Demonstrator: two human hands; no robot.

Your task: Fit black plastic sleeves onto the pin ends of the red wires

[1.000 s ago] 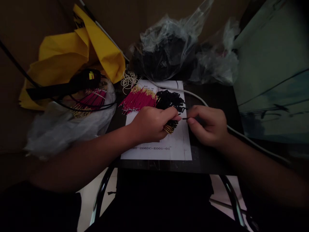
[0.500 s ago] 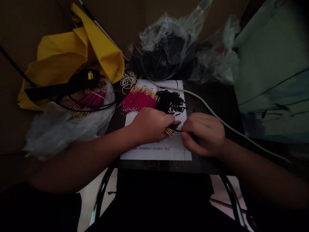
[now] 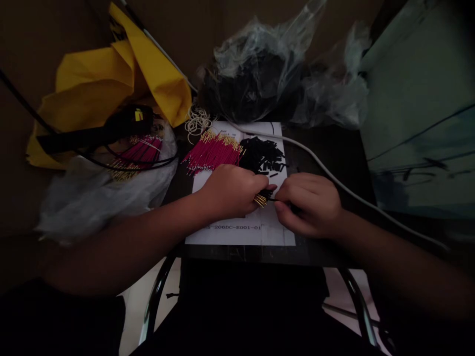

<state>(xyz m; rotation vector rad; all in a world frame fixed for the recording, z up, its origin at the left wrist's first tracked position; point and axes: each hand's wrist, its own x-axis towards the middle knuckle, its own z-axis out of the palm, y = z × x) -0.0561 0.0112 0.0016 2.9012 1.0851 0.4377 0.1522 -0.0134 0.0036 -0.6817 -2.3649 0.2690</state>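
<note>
My left hand (image 3: 237, 190) is closed round a bundle of wires with gold-coloured terminals (image 3: 261, 200), whose tips stick out toward the right; some ends carry black sleeves. In a pinch, my right hand (image 3: 309, 205) holds a thin black tube piece (image 3: 272, 199) against the ends of that bundle; its far part is hidden by the fingers. Just beyond my hands lies a heap of short black tube pieces (image 3: 263, 153). Left of the heap is a spread of red wires (image 3: 215, 153) with gold terminals at their far ends. Both lie on a printed white sheet (image 3: 237, 236).
Clear plastic bags (image 3: 256, 64) with dark contents stand at the back. A pale cable (image 3: 315, 160) crosses the dark table on the right. At left are a yellow bag (image 3: 96, 74), a tied bundle of red wires (image 3: 143, 151) on plastic, and pale rubber bands (image 3: 198, 121).
My right hand has shifted slightly left, closer to the bundle, bringing the black tube piece with it. My left hand has stayed almost still.
</note>
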